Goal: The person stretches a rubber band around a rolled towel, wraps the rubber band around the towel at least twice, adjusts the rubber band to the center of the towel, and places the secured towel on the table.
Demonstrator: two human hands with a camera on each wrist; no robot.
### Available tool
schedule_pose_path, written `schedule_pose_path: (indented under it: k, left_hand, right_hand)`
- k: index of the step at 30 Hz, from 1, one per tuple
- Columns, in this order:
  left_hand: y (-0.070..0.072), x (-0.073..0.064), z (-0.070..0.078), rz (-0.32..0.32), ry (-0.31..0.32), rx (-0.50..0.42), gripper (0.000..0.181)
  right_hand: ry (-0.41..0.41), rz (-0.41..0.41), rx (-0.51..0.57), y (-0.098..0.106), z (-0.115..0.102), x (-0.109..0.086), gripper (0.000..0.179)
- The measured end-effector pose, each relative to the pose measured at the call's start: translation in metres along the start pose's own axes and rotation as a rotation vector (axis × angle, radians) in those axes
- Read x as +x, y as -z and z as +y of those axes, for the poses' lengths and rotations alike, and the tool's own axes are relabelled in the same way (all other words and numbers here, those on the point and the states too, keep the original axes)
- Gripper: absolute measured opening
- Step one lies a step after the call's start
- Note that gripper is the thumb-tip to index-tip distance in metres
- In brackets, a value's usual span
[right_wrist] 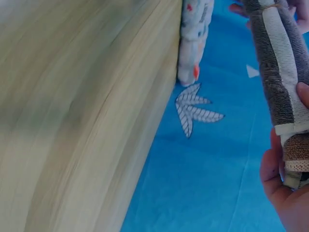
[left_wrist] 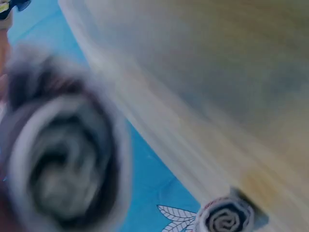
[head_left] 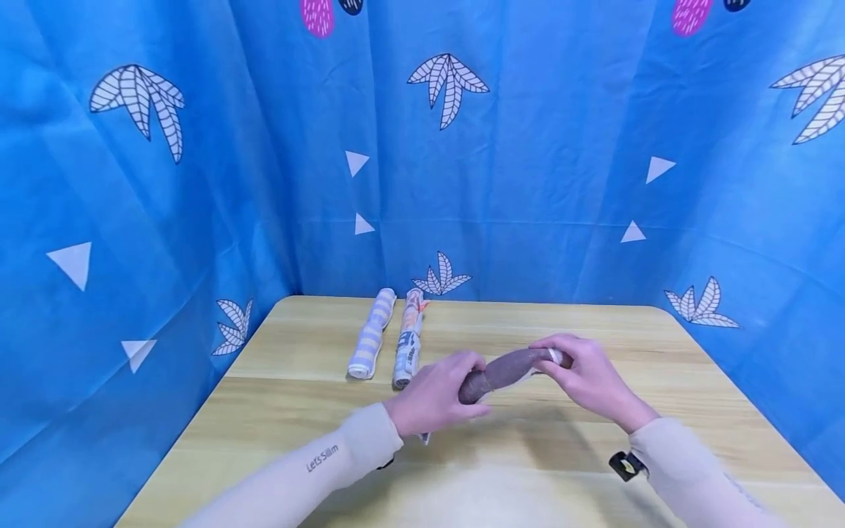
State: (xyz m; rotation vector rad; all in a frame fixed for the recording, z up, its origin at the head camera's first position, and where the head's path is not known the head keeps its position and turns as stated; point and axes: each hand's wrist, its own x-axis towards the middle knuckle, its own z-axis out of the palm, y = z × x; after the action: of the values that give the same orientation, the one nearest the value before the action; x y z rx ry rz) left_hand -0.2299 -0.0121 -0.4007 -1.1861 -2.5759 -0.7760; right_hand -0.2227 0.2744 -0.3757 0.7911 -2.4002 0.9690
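Observation:
A rolled grey-brown towel (head_left: pixel 511 369) is held above the table between both hands. My left hand (head_left: pixel 439 396) grips its left end, and my right hand (head_left: pixel 590 378) holds the right end with fingers and thumb around it. In the right wrist view the towel (right_wrist: pixel 277 63) shows a pale stripe along its length and a thin band (right_wrist: pixel 271 6) round it near the left hand. Its spiral end, blurred, fills much of the left wrist view. Left of the hands lie a striped rolled towel (head_left: pixel 372 334) and a printed rolled towel (head_left: pixel 409 341), apart from each other.
The rolls lie on a light wooden table (head_left: pixel 660 352). Blue patterned curtain (head_left: pixel 528 147) hangs round its back and sides. A dark device (head_left: pixel 626 466) is strapped at the right wrist.

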Motion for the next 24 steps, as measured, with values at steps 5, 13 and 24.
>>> schedule_pose_path:
  k: [5, 13, 24]
  left_hand:
    - [-0.01, -0.001, -0.001, 0.033, 0.017, 0.045, 0.044]
    - [-0.009, -0.002, -0.006, 0.023, 0.206, -0.309, 0.035]
    - [-0.01, 0.003, -0.009, -0.035, 0.358, -0.653, 0.032]
  right_hand:
    - [-0.074, -0.042, 0.008, -0.004, -0.005, 0.002, 0.026]
    - [-0.006, -0.063, -0.008, 0.002, -0.002, 0.0, 0.053]
    - [0.117, 0.001, -0.179, 0.006, 0.004, -0.002, 0.074]
